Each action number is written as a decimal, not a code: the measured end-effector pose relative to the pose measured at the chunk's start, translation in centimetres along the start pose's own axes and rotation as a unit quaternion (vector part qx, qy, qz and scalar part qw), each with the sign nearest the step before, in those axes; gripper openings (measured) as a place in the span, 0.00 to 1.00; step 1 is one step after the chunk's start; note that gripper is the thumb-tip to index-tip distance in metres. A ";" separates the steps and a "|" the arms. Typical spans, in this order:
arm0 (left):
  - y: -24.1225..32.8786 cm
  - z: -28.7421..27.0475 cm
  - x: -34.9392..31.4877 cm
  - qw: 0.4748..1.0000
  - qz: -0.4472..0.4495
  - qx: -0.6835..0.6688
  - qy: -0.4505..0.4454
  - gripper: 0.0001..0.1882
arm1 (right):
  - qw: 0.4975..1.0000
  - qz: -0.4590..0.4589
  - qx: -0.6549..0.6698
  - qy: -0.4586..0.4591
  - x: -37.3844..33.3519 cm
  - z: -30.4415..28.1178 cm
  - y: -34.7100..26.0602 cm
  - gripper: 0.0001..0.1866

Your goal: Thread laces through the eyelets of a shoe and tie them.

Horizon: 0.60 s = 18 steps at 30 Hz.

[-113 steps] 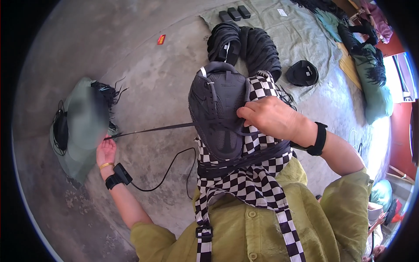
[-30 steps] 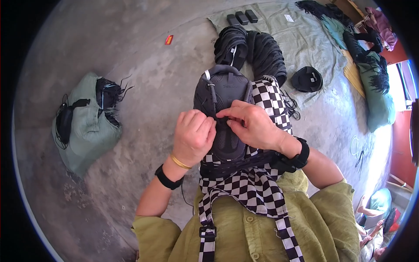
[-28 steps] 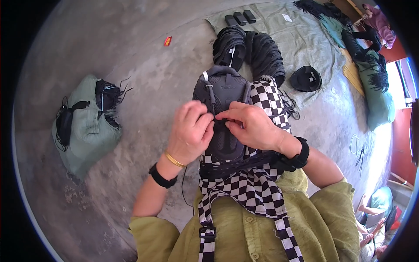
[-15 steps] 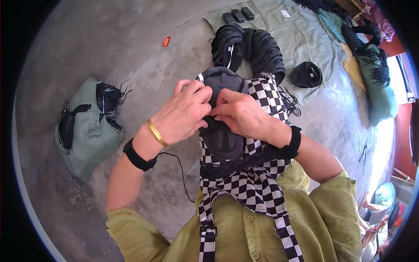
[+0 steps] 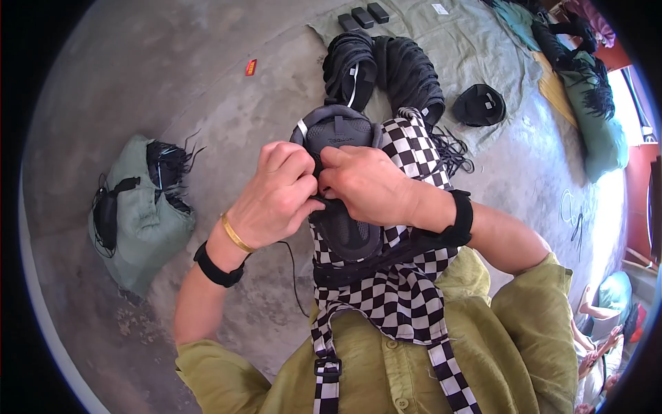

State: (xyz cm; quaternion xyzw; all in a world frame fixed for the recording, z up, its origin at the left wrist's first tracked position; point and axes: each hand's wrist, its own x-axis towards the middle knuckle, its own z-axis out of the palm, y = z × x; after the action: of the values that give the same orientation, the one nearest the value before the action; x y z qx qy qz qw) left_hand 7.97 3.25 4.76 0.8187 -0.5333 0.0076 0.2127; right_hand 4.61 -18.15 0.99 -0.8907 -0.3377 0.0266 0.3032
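A black mesh shoe (image 5: pixel 349 238) lies on the black-and-white checkered apron over my lap, its toe toward me and its padded collar and tongue away. My left hand (image 5: pixel 276 190) is closed on the left side of the lacing area, fingers curled and thumb pressed in. From the right, my right hand (image 5: pixel 365 183) pinches at the same spot, its fingertips close to the left ones. Whatever small thing lies between the right fingertips is hidden. A bundle of thin black laces (image 5: pixel 452 153) hangs beside the apron on the right.
Stacked black shoe uppers (image 5: pixel 412 76) lie ahead, near a black cup-shaped piece (image 5: pixel 479 105) and dark blocks (image 5: pixel 360 17) on a grey-green sheet (image 5: pixel 448 52). A green sack (image 5: pixel 138 221) with black strands stands left. A red packet (image 5: pixel 251 67) lies on concrete. Another person's hands (image 5: pixel 600 348) show at right.
Both hands have shifted slightly left and down with the shoe, as the view moved a little. My right fingers are more curled in over the lacing area.
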 end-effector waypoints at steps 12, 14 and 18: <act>0.0 1.8 2.4 0.990 -0.069 -0.106 0.066 0.09 | 0.964 0.024 0.046 0.261 -2.8 -3.8 1.6 0.06; 0.2 2.7 2.4 0.986 -0.070 -0.118 0.094 0.06 | 0.928 0.095 0.241 0.270 -2.9 -3.4 1.1 0.05; 0.4 3.4 2.3 0.962 -0.138 -0.194 0.132 0.03 | 0.830 0.228 0.461 0.215 -3.6 -2.6 1.4 0.14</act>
State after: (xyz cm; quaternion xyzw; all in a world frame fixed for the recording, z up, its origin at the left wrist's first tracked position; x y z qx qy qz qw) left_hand 7.89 -0.08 2.35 0.8194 -0.3733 -0.0176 0.4346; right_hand 3.28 -22.55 1.80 -0.6824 0.0003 0.0553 0.7289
